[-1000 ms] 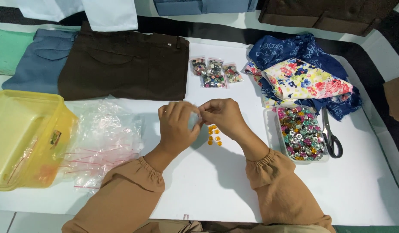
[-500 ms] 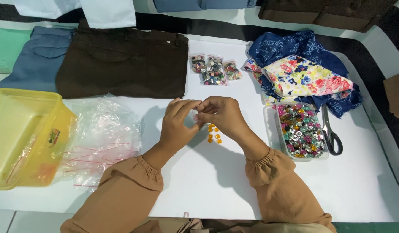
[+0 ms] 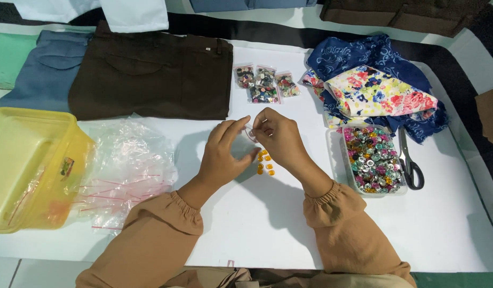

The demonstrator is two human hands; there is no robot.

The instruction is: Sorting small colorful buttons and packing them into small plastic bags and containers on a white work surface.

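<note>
Both hands meet over the middle of the white table (image 3: pixel 268 229). My left hand (image 3: pixel 223 154) and my right hand (image 3: pixel 278 140) pinch a small clear plastic bag (image 3: pixel 250 134) between their fingertips and hold it just above the table. Several small orange beads (image 3: pixel 265 162) lie on the table right under the hands. Both arms wear tan sleeves with gathered cuffs.
A clear tray of colourful beads (image 3: pixel 372 159) and black scissors (image 3: pixel 410 162) lie to the right. Three filled bead bags (image 3: pixel 265 84) sit behind the hands. A pile of empty clear bags (image 3: pixel 126 170) and a yellow tub (image 3: pixel 28 165) are left. Folded brown trousers (image 3: pixel 150 72) and floral fabric (image 3: pixel 377 90) lie beyond.
The hands have stayed together on the small bag, with the fingers shifting slightly. The orange beads show more clearly below the hands.
</note>
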